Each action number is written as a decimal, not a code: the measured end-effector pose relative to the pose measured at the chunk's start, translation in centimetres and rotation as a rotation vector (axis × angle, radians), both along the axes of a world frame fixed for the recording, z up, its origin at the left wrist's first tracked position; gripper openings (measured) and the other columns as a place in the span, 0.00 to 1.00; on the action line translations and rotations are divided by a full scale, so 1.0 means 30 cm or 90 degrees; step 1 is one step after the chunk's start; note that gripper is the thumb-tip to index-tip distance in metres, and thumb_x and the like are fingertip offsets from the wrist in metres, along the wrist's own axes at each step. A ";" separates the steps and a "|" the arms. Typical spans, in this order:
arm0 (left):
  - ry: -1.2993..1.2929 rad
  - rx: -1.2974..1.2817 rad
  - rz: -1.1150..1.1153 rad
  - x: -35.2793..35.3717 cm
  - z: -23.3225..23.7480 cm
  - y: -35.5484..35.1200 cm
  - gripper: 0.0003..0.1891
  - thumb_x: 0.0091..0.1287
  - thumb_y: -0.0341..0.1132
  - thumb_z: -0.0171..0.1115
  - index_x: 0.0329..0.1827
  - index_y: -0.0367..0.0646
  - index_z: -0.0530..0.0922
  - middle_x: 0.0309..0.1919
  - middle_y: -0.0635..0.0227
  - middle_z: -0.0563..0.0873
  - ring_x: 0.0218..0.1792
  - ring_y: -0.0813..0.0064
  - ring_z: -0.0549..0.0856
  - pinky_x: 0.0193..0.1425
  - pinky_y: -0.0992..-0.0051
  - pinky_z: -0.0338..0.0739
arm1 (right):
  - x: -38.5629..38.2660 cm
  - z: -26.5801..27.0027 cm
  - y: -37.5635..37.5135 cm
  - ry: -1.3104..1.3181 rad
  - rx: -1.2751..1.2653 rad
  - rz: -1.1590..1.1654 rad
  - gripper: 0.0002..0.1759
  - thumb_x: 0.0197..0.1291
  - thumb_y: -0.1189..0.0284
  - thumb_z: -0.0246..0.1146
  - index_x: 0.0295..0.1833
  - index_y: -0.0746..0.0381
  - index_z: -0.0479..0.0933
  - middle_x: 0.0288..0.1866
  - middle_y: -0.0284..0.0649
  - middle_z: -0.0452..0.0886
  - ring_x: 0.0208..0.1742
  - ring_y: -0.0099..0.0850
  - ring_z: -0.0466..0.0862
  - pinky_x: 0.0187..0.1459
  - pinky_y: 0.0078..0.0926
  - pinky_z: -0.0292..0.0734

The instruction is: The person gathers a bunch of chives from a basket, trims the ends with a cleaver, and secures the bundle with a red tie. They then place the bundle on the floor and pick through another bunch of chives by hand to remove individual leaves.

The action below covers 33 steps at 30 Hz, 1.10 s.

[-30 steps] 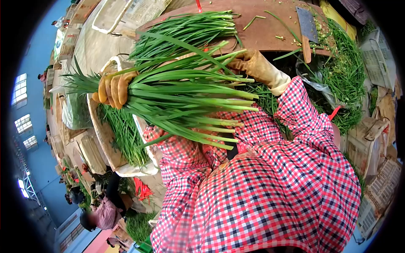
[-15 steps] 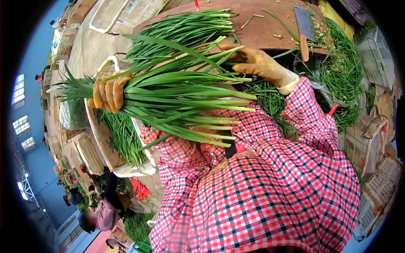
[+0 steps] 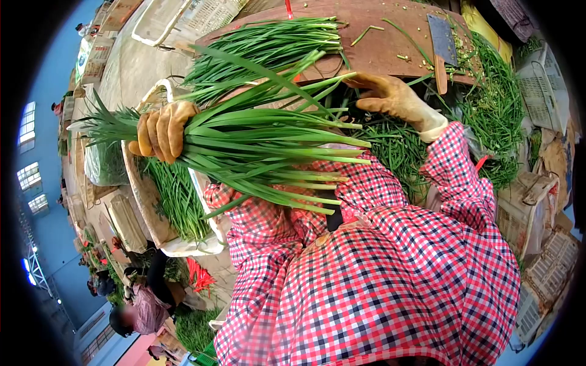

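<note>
Our right hand [image 3: 390, 94] has drifted rightward, clear of the cut ends of the chive bundle [image 3: 268, 143].
The bundle is clamped in our gloved left hand [image 3: 160, 129] near its leafy tips; the right hovers loosely open. We judge it light, limp and slick, best gripped whole-handed around the firmer stalks. Beyond the right hand a cleaver [image 3: 442, 39] rests on the chopping board [image 3: 378, 49]; under the left sits a tray [image 3: 143, 204] of chives.

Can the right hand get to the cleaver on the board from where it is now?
Probably yes: the right hand holds nothing, and the cleaver lies bare on the board just beyond it.
</note>
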<state>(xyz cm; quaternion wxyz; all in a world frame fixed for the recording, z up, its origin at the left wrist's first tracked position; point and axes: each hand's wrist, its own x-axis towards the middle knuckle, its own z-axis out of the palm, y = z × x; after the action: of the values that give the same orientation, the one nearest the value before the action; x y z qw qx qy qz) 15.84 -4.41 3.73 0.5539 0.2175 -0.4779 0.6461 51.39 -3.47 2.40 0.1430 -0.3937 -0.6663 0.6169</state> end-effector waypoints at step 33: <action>0.078 -0.010 0.021 -0.003 -0.029 0.003 0.14 0.71 0.44 0.58 0.31 0.44 0.78 0.21 0.70 0.82 0.25 0.78 0.84 0.34 0.77 0.81 | -0.093 0.117 -0.085 0.116 -0.054 -0.008 0.30 0.66 0.51 0.61 0.59 0.67 0.77 0.54 0.39 0.83 0.56 0.27 0.80 0.59 0.26 0.73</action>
<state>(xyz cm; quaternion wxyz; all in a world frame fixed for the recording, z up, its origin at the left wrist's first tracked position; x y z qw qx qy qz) 15.74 -4.31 2.85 0.5731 0.2597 -0.4346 0.6443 48.61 -6.01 5.91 0.1901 -0.3454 -0.6215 0.6770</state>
